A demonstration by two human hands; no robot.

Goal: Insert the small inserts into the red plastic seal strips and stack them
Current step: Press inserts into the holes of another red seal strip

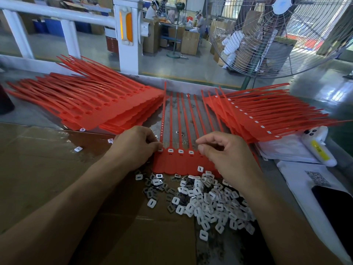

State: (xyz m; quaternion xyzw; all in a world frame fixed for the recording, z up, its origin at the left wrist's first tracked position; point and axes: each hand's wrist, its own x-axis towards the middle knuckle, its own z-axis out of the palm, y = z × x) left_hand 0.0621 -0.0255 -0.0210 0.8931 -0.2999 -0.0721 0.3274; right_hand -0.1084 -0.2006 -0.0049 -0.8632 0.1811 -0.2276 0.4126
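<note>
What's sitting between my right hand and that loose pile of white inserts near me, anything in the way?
Nothing visible blocks it. Your right hand hovers over the near edge of the red strip sheet you are filling, and the insert pile lies directly below and just nearer you on the cardboard, in the open.

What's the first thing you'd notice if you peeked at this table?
The bright red seal strips: a big fanned pile of red strips on the left, another red pile on the right. In the middle, the left hand and right hand work on a joined row of strips, with a heap of small white inserts just in front. A large fan stands behind the table.
</note>
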